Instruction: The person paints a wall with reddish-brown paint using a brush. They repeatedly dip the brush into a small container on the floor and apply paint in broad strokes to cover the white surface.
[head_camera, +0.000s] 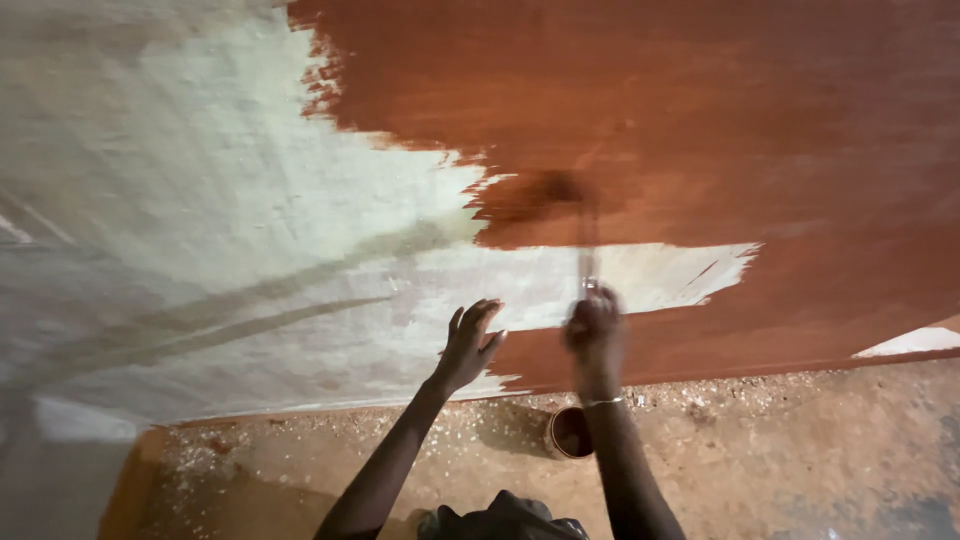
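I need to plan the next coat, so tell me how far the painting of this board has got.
Done: the upper right of the board is covered in reddish-brown paint. In hand: the right hand holds a blurred brush at the paint's edge; the left hand rests open on the board. A paint tin stands on the floor. Left: the pale left part and a bare strip.

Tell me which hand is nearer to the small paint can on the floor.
Right. The right hand, gripping a blurred brush, is almost directly above the paint can. The left hand, open against the panel, sits farther off, up and to the can's left.
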